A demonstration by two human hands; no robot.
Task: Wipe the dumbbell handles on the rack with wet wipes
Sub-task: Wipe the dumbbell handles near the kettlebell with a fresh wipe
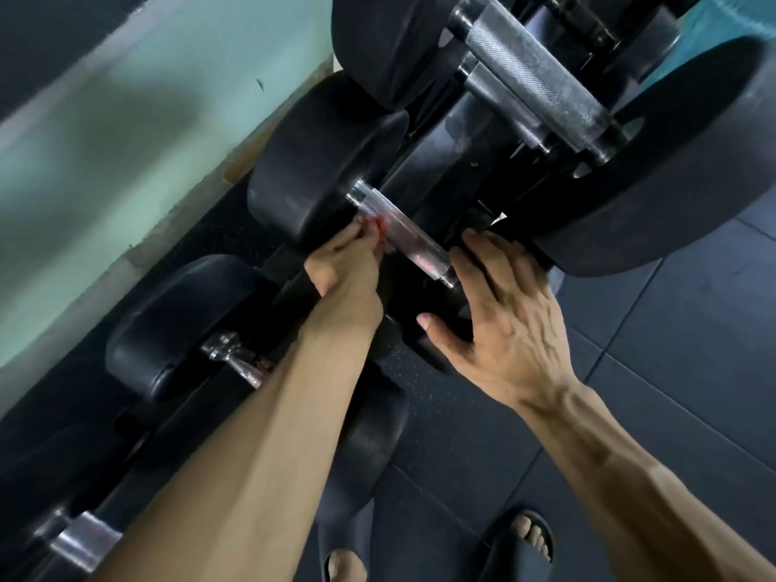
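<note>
middle dumbbell handle (401,233) on rack: left hand (348,262) pinches small reddish wipe (378,224) at its far-weight end. right hand (499,312) flat, fingers straight, steadying near weight (424,329). advice: drag wipe full length toward right hand, wrap around knurling.

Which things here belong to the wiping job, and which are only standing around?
Job: left hand at the middle dumbbell handle; right hand resting on its black weight; the other handles, e.g..
Not job: slippers, floor mats, green wall.
</note>
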